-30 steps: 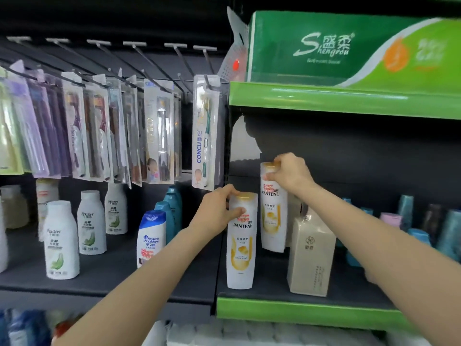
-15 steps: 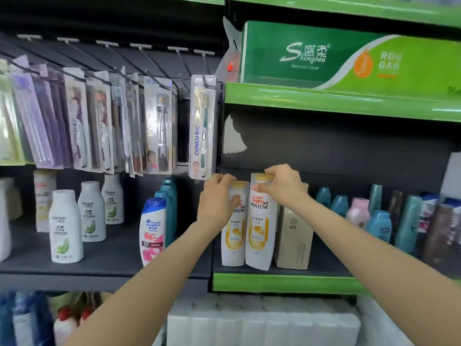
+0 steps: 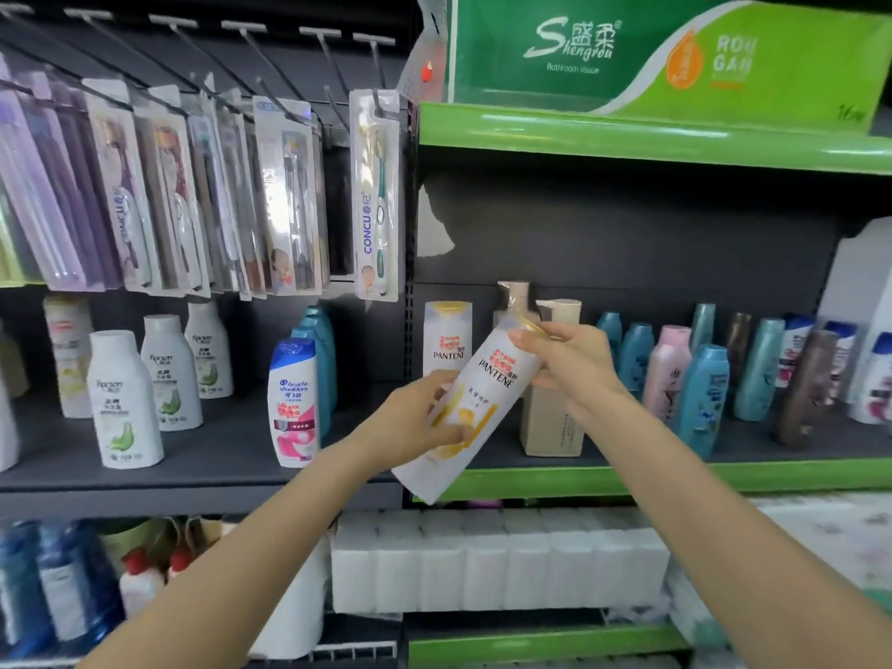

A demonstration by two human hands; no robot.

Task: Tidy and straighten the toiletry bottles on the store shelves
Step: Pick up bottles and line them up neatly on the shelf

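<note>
A white Pantene bottle (image 3: pixel 487 398) with a gold cap is tilted in front of the green-edged shelf (image 3: pixel 724 475), cap up to the right. My left hand (image 3: pixel 415 417) grips its lower body. My right hand (image 3: pixel 574 364) holds it at the cap. A second Pantene bottle (image 3: pixel 446 338) stands upright on the shelf behind, at the far left. A beige boxed bottle (image 3: pixel 550 427) stands next to it, partly hidden by my right hand.
Blue, pink and brown bottles (image 3: pixel 700 393) line the shelf to the right. A Head & Shoulders bottle (image 3: pixel 293 403) and white bottles (image 3: pixel 125 403) stand on the grey left shelf. Toothbrush packs (image 3: pixel 376 195) hang above. Tissue packs (image 3: pixel 482 562) sit below.
The right-hand Pantene bottle has been lifted off the shelf and tipped toward me. My left hand left the other bottle and now grips the lifted one. The camera view shifted.
</note>
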